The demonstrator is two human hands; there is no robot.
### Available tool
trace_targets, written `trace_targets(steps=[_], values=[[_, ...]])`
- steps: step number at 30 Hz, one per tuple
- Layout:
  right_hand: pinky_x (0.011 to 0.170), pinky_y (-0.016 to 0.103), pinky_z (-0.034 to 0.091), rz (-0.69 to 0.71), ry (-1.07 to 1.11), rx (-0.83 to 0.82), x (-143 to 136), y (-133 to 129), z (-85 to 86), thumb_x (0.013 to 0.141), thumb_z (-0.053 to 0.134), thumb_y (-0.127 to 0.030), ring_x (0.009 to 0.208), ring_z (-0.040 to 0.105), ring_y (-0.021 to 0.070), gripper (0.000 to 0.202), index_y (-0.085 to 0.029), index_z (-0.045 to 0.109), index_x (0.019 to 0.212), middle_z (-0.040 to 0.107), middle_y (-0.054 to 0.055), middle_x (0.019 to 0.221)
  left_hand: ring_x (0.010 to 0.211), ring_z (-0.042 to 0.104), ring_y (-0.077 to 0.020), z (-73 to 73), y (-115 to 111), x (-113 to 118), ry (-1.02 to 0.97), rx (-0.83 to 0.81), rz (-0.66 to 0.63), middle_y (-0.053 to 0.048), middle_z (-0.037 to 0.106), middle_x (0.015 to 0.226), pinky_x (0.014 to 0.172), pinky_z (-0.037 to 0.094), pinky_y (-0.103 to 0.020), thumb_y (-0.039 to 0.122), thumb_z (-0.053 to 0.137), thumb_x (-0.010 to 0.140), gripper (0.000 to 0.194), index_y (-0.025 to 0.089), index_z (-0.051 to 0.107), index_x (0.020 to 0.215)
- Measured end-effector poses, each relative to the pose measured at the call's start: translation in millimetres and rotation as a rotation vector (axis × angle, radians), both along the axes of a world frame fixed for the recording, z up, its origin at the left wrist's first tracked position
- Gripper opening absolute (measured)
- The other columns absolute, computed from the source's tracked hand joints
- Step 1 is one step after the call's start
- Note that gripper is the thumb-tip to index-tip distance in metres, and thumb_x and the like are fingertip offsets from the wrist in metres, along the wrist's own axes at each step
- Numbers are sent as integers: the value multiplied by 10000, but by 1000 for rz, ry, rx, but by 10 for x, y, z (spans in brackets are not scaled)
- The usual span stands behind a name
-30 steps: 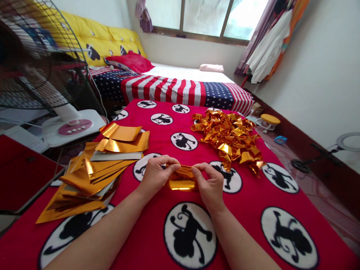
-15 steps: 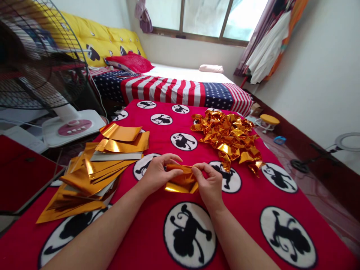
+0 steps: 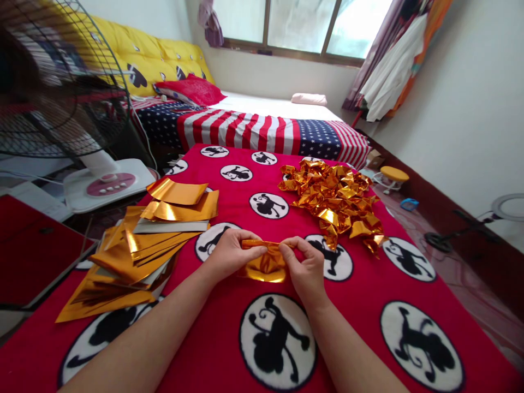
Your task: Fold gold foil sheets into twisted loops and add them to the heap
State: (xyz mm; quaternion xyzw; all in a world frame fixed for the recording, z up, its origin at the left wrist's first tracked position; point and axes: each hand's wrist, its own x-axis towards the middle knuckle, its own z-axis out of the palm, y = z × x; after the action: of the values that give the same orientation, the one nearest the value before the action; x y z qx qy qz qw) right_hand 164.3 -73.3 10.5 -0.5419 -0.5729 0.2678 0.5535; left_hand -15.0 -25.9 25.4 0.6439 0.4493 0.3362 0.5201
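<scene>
A sheet of shiny gold foil paper (image 3: 267,268) is held just above the red cloth, its far edge folded over. My left hand (image 3: 234,252) pinches that edge on the left, thumb on top. On the right, my right hand (image 3: 305,267) grips the same edge between thumb and fingers. Left of my hands lies a loose stack of flat gold foil sheets (image 3: 135,245), some showing pale undersides. Beyond my right hand is a heap of folded gold foil pieces (image 3: 338,199).
The table wears a red cloth (image 3: 196,349) with black monkey figures in white circles. A white-based fan (image 3: 110,185) stands at the left. Behind are a bed with a flag-patterned cover (image 3: 245,131) and a yellow stool (image 3: 394,174) at the right.
My left fingers have closed down onto the far edge of the foil paper, which is now folded more evenly. The sheet's near part has bulged; the stack and heap stay put.
</scene>
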Motion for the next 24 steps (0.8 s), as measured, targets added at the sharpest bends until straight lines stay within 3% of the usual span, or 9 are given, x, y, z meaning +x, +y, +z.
trace_targets(steps=[5,11,24], values=[[674,273,514,130,3,-44,-22,1,0,812,638,-261,741,626,169,99,-204,618,890,651,23,818,553,590,-120,15,-15,2,80,82,-1,-27,673,624,505,432,-179,319,690,728,216,111,735,763],[787,342,531,95,-164,15,-56,10,-40,758,636,-175,854,633,208,203,-231,616,952,658,38,883,574,600,-121,36,-30,26,139,184,-3,-29,693,645,517,422,-174,269,675,712,163,125,745,743],[779,311,522,132,-213,-4,19,59,-15,738,601,-135,846,633,189,214,-217,584,936,649,28,869,574,616,-143,51,-15,-8,163,131,-30,-45,705,652,509,440,-187,304,672,714,206,119,748,762]])
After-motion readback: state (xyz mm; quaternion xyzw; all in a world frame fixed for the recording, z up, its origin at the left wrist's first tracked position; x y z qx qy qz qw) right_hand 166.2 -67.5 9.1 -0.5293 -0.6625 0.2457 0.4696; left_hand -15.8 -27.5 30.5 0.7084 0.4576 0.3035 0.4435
